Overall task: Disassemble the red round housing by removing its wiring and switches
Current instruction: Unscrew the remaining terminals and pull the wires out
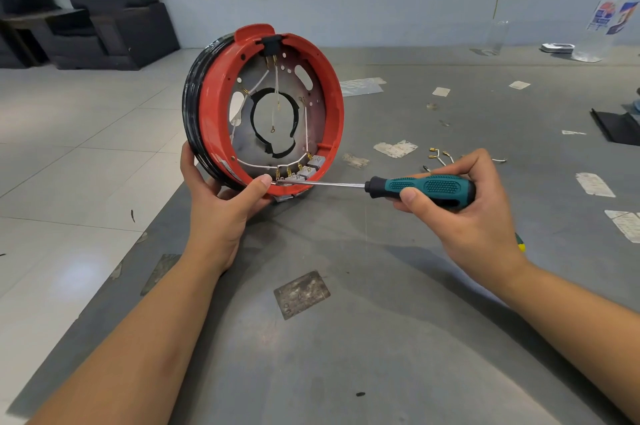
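Red round housing [204,119] stands on edge in my left grip [221,203]; my right grip [460,206] holds the screwdriver [420,186], shaft pointing to 9 o'clock at the 6 o'clock switches [304,170].

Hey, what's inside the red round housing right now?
Inside the red housing: white wires, grey switches at the bottom rim, a black connector on top, and the screwdriver tip. The switches' undersides are hidden.

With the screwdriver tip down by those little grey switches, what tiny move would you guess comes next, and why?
Probably a gentle pry with the screwdriver to loosen the nearest connector. Its tip sits at the brass connectors beside the grey switches, whose white wires are attached. The left hand holds the red housing upright on the table, and the right hand grips the handle.
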### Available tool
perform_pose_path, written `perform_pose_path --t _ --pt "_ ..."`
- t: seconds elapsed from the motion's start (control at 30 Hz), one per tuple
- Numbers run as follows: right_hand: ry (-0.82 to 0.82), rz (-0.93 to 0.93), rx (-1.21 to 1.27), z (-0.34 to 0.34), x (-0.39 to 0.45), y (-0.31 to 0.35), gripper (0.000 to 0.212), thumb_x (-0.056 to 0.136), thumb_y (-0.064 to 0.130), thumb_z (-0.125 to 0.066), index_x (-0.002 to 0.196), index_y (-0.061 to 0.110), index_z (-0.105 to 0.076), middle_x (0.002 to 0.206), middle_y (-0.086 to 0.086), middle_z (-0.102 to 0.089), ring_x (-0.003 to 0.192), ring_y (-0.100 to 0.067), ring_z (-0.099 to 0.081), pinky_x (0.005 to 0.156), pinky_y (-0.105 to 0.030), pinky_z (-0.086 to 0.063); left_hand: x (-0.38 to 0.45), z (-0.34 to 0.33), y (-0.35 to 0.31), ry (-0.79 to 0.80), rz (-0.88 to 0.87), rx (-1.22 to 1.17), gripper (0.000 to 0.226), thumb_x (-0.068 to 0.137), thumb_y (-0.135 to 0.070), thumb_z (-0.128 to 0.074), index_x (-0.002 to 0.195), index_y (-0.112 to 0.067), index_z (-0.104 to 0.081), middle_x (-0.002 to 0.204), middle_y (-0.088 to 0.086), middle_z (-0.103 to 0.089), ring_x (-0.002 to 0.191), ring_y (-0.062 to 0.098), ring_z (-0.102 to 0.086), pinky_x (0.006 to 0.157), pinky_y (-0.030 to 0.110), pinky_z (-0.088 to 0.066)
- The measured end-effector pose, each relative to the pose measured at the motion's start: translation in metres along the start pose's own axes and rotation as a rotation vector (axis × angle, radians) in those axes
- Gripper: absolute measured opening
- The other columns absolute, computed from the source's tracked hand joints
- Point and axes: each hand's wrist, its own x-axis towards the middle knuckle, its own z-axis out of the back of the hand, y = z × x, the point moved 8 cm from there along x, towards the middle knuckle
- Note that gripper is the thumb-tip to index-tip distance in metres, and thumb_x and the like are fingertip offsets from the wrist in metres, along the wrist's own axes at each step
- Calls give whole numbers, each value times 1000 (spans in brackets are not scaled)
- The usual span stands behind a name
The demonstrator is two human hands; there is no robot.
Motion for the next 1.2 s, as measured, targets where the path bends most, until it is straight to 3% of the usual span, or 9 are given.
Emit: perform_pose_path --t 0.1,0.17,0.23,0.4,0.5,0.63,0.77,0.93,1.2 --pt "-32 -17 89 2 2 -1 51 66 60 -88 90 35 -51 99 -8 -69 94 -35 -75 78 -58 -61 0 0 0 2 13 2 110 69 -19 -97 144 -66 -31 143 8 -58 119 36 -69 81 58 -63" --pt "-52 -30 189 4 5 -3 49 68 53 -90 90 32 -52 99 -16 -67 92 -37 -76 78 -50 -63 0 0 1 -1 23 6 111 68 -20 -97 144 -66 -30 144 7 -57 121 38 -68 81 58 -63" --pt "-58 -49 297 7 8 -6 47 71 44 -90 92 27 -52 95 -13 -70 87 -40 -76 75 -43 -64 0 0 1 0 29 5 112 67 -21 -97 144 -65 -30 144 8 -58 120 38 -68 81 58 -63" --pt "-80 -143 397 24 18 -24 36 71 21 -85 88 20 -53 79 -14 -70 68 -46 -72 56 -32 -57 1 1 1 4 36 -23 109 68 -18 -95 144 -63 -31 131 4 -67 111 34 -73 82 55 -63" --pt "32 -190 383 18 19 -34 30 69 17 -81 85 20 -55 80 -20 -67 64 -47 -70 51 -32 -54 0 0 0 -1 45 -31 110 67 -17 -94 146 -61 -31 135 6 -64 113 33 -72 83 58 -62" --pt "263 -225 352 -11 8 -43 32 74 17 -81 89 17 -52 98 -28 -74 79 -50 -73 67 -36 -61 0 0 0 1 49 -42 111 67 -16 -94 146 -61 -30 137 6 -63 115 30 -71 82 57 -63" --pt "440 -265 261 -30 -4 -44 33 80 13 -82 90 13 -51 109 -20 -75 94 -42 -75 78 -37 -62 0 0 0 1 59 -42 112 67 -16 -93 147 -61 -29 138 7 -61 115 30 -72 82 56 -63" --pt "631 -116 -198 -38 -12 -37 33 81 17 -86 92 29 -58 106 6 -77 101 -16 -74 89 -30 -59 0 0 2 6 69 -54 113 68 -12 -93 148 -61 -29 137 6 -62 116 32 -71 83 57 -63" --pt "733 174 -516 -50 -21 -25 23 86 23 -80 105 26 -68 97 15 -65 96 -11 -63 83 -24 -50 1 0 4 18 80 -31 113 63 -18 -96 142 -67 -32 142 9 -57 119 31 -70 83 57 -62"
